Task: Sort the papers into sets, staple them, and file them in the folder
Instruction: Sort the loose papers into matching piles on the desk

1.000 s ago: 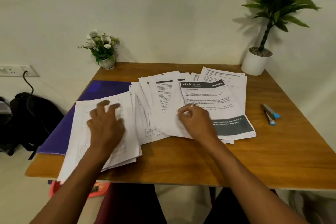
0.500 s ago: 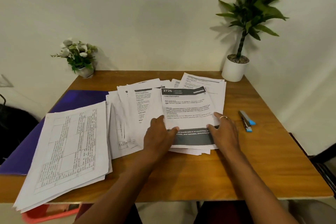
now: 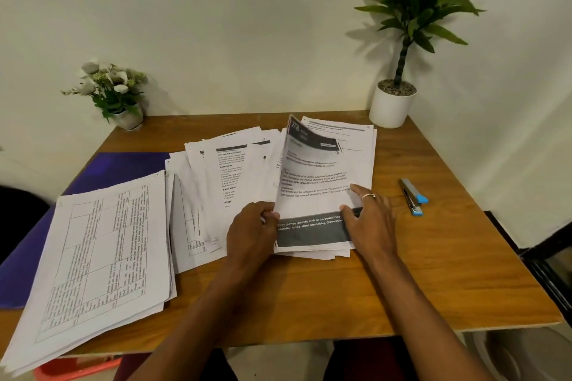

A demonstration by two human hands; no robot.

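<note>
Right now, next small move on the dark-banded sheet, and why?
Probably raise the white sheet with the dark band higher with the left hand, which pinches its curled left edge, while the right hand lies flat on its right side; loose white papers lie unsorted.

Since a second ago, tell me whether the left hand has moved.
Yes. The left hand has left the white stack of table-printed papers and gone rightward, toward the blue-and-grey stapler, to pinch the white sheet with the dark grey band.

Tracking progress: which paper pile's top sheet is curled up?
The right pile, nearest the stapler; its dark-banded top sheet bows up, pinched by the left hand.
</note>
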